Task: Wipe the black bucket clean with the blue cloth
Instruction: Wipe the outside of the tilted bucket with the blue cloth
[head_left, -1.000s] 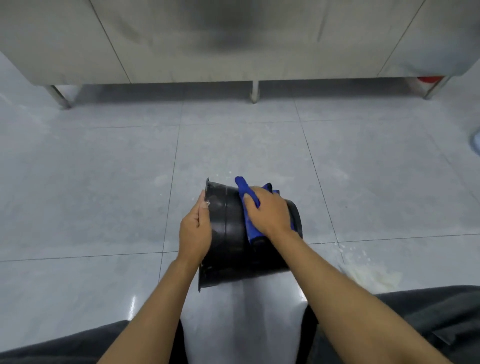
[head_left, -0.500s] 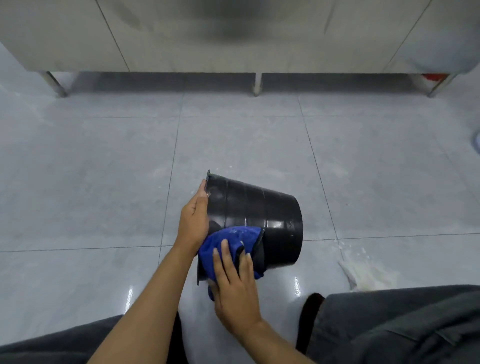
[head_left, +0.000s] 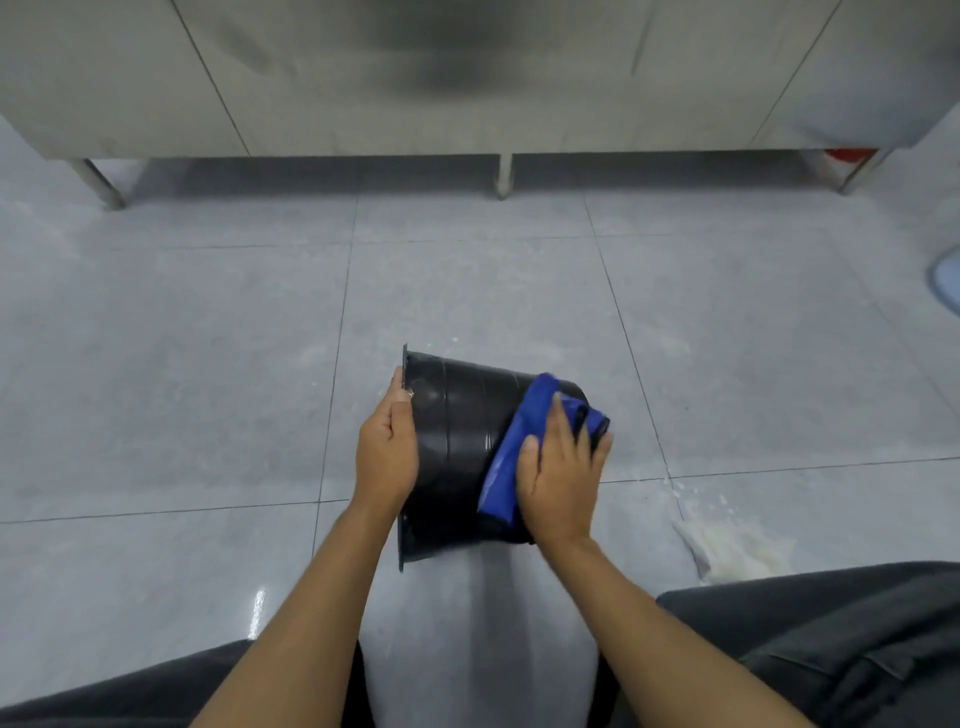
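Observation:
The black bucket (head_left: 457, 447) lies on its side on the grey tiled floor, rim to the left and base to the right. My left hand (head_left: 387, 457) grips the rim at the bucket's open end. The blue cloth (head_left: 511, 457) is draped over the bucket's outer wall near the base. My right hand (head_left: 563, 480) lies flat on the cloth with fingers spread, pressing it against the bucket. The bucket's inside is hidden from me.
A stainless steel cabinet (head_left: 467, 78) on thin legs runs along the back. A patch of whitish spill (head_left: 732, 545) lies on the floor at the right, beside my dark trouser leg (head_left: 831, 639). A pale blue object (head_left: 945, 280) sits at the right edge.
My right hand has carried the cloth from the bucket's rim end, near my left hand, across to the base end on the right. The left hand has stayed on the rim.

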